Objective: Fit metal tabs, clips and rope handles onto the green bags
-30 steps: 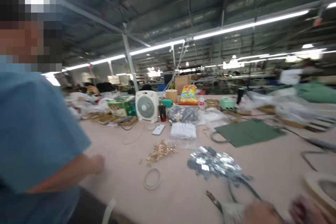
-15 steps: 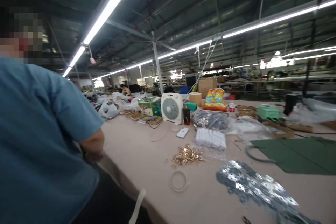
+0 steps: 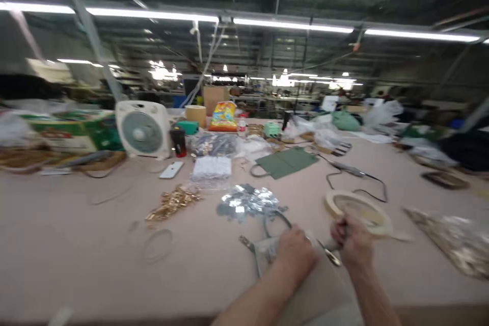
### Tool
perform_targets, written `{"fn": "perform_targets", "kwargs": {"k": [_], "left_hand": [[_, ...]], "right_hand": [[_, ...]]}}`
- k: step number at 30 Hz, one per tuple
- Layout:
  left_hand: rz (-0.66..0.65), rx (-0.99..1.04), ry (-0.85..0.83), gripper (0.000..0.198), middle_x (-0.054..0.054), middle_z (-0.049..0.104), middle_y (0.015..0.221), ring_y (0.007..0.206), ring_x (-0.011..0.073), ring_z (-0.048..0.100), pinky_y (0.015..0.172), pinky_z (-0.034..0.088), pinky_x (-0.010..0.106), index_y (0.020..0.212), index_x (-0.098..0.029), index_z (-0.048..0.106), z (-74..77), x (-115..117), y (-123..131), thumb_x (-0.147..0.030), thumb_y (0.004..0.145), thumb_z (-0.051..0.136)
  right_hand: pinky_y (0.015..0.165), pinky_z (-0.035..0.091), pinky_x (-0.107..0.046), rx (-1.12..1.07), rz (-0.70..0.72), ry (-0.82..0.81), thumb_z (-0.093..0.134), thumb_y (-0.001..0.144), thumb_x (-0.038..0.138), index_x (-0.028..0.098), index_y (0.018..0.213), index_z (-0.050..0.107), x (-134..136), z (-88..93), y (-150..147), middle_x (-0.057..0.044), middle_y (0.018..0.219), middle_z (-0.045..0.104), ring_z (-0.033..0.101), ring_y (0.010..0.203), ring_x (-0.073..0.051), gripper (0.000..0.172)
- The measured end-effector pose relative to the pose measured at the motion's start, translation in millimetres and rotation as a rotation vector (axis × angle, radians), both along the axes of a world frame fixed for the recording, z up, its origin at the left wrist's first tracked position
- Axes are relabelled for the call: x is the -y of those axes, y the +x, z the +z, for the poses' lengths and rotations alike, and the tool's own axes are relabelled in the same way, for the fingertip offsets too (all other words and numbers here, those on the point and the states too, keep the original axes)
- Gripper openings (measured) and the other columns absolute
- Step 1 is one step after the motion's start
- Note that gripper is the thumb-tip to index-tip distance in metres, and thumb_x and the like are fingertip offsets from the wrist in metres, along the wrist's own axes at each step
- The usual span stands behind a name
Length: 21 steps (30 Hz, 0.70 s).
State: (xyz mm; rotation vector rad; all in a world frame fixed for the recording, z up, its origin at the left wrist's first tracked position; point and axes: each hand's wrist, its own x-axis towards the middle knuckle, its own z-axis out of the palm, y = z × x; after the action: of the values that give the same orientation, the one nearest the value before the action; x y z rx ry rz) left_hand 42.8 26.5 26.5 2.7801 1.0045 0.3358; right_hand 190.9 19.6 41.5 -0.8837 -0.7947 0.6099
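Near the table's front edge, my left hand (image 3: pixel 297 255) is closed over a pale grey-green fabric piece (image 3: pixel 263 254) with a looped strap (image 3: pixel 275 215) at its top. A small metal clasp (image 3: pixel 246 242) sticks out at its left corner. My right hand (image 3: pixel 353 242) is curled closed around the end of a greyish strap (image 3: pixel 333 246) that runs between my hands. Below that strap shows a gold-coloured metal end (image 3: pixel 333 259). Motion blur hides the finer detail at the fingers. Just behind my right hand lies a roll of cream tape (image 3: pixel 369 206).
Silvery metal plates (image 3: pixel 246 202) and gold fittings (image 3: pixel 173 204) lie in piles ahead. Beyond are a green fabric piece (image 3: pixel 288 162), a phone (image 3: pixel 171 169), a fan (image 3: pixel 142 130) and a corded tool (image 3: pixel 349 169). A clear bag of parts (image 3: pixel 454 239) lies at right.
My view has swung right and down. The person in the blue shirt has left the frame at the left, and both my hands with the fabric piece now show.
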Motion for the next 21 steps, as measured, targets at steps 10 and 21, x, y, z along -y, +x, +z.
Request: {"fn": "perform_targets", "kwargs": {"k": [10, 21], "left_hand": [[0.142, 0.203, -0.075, 0.043, 0.007, 0.070, 0.118, 0.119, 0.0314, 0.051, 0.097, 0.046, 0.044, 0.116, -0.025, 0.070, -16.1, -11, -15, -0.054, 0.086, 0.075], [0.130, 0.209, -0.106, 0.044, 0.009, 0.071, 0.113, 0.119, 0.0329, 0.051, 0.097, 0.048, 0.045, 0.113, -0.025, 0.071, -17.7, -16, -15, -0.057, 0.084, 0.075]], "right_hand": [[0.034, 0.022, -0.018, -0.030, 0.089, -0.079, 0.066, 0.092, 0.058, 0.021, 0.067, 0.052, -22, -19.7, -9, 0.010, 0.048, 0.034, 0.028, 0.036, -0.006, 0.047], [0.035, 0.023, -0.018, 0.079, 0.125, -0.071, 0.068, 0.094, 0.051, 0.021, 0.069, 0.054, -32, -13.5, -18, 0.010, 0.048, 0.036, 0.031, 0.037, -0.006, 0.042]]}}
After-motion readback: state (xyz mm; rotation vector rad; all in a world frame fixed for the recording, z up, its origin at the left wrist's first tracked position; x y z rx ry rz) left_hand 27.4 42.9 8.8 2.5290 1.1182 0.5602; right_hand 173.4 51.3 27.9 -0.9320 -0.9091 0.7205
